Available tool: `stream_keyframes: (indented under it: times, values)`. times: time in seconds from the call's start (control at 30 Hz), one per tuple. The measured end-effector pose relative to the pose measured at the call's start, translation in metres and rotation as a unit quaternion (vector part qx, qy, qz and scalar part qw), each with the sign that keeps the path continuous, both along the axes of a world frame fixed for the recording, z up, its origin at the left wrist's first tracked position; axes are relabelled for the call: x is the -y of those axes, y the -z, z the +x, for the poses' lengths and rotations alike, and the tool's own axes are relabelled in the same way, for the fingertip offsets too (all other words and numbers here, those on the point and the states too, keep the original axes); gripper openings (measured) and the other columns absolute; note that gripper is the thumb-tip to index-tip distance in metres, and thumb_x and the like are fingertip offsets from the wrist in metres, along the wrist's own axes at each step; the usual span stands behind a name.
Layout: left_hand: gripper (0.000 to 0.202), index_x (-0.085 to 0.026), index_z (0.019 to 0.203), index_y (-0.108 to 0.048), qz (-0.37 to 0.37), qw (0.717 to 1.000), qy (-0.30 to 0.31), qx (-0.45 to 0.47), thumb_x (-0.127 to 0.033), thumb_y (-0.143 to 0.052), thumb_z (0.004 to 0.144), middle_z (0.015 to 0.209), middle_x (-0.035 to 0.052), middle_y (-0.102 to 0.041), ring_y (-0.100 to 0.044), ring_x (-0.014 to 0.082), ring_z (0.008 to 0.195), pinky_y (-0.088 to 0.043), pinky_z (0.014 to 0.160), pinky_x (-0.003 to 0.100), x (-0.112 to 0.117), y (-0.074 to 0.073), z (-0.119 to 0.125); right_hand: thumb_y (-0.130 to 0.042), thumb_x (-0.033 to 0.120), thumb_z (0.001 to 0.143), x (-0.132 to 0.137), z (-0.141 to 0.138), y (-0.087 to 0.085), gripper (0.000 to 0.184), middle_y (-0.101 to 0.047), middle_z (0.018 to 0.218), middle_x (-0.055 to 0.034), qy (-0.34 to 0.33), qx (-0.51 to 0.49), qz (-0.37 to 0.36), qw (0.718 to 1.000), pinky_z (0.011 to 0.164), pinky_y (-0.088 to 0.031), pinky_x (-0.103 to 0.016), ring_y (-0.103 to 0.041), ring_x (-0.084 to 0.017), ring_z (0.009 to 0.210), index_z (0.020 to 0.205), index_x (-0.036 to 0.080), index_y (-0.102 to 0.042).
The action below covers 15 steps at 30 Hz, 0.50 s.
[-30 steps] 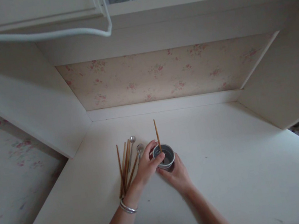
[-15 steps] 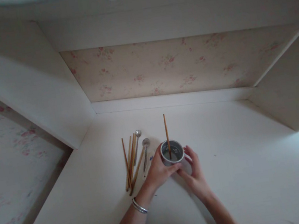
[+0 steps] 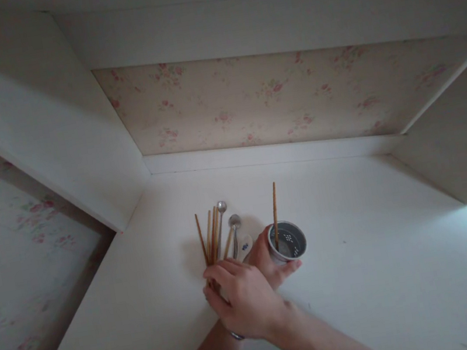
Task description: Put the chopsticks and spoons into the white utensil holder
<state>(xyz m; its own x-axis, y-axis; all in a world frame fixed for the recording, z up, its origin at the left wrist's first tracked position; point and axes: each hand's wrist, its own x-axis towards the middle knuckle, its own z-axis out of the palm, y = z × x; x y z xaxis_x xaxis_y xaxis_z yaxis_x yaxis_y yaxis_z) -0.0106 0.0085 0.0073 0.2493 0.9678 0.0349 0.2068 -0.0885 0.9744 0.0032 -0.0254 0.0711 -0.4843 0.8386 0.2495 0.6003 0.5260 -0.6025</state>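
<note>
A small metal cup [image 3: 292, 242] with a perforated bottom stands on the white desk [image 3: 360, 249], with one wooden chopstick [image 3: 274, 207] leaning upright in it. My left hand [image 3: 270, 261] wraps the cup's left side and is mostly hidden under my right arm. My right hand [image 3: 242, 298] crosses over the left, its fingers curled down on the near ends of a bundle of wooden chopsticks [image 3: 210, 236] lying left of the cup. Two metal spoons [image 3: 233, 225] and a white ceramic spoon [image 3: 245, 244] lie between the bundle and the cup.
The desk sits in a white alcove with a floral back panel [image 3: 266, 99] and side walls left and right. A bracelet [image 3: 236, 335] is on my left wrist. The desk's left edge drops off beside floral wallpaper.
My right hand left the cup's right side and crossed over my left arm to the chopstick bundle. My left hand stays on the cup. The camera tilted further down.
</note>
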Motion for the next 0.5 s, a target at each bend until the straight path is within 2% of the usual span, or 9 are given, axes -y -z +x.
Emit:
stream_keyframes:
  times: [0.1,0.2,0.33,0.5]
  values:
    - [0.076,-0.027,0.127,-0.051,0.020,0.999,0.038,-0.021,-0.038,-0.084,0.059,0.116,0.0062,-0.065,-0.060,0.0286,0.106,-0.047,0.092,0.040,-0.004,0.002,0.001,-0.053,0.029,0.089,-0.031,-0.031,0.012,0.018,-0.069,0.093,-0.0078,0.033,0.153,-0.028,0.987,0.070,-0.054,-0.035,-0.067,-0.025,0.085,0.103,0.019,-0.058]
    - [0.076,-0.025,0.124,-0.050,0.037,0.999,0.038,0.000,-0.036,-0.085,0.057,0.114,0.0078,-0.065,-0.061,0.0273,0.103,-0.047,0.090,0.039,-0.008,0.011,0.002,-0.054,0.023,0.085,-0.053,-0.047,0.027,0.022,-0.068,0.096,-0.0114,0.064,0.237,-0.036,0.969,0.069,-0.056,-0.039,-0.068,-0.028,0.088,0.106,0.017,-0.057]
    - [0.078,-0.024,0.125,-0.049,0.042,0.998,0.056,0.005,-0.039,-0.084,0.057,0.116,0.0089,-0.064,-0.061,0.0277,0.104,-0.047,0.090,0.039,-0.011,0.020,0.003,-0.054,0.012,0.081,-0.065,-0.057,0.040,0.027,-0.067,0.103,-0.0149,0.082,0.265,-0.029,0.960,0.074,-0.056,-0.039,-0.066,-0.028,0.098,0.108,0.015,-0.058]
    - [0.070,-0.025,0.120,-0.051,0.059,0.996,0.070,0.012,-0.037,-0.082,0.059,0.112,0.0074,-0.065,-0.061,0.0267,0.102,-0.047,0.090,0.039,-0.012,0.017,0.002,-0.048,0.008,0.085,-0.066,-0.065,0.052,0.025,-0.070,0.097,-0.0147,0.097,0.271,-0.031,0.957,0.072,-0.057,-0.037,-0.068,-0.027,0.093,0.107,0.014,-0.060]
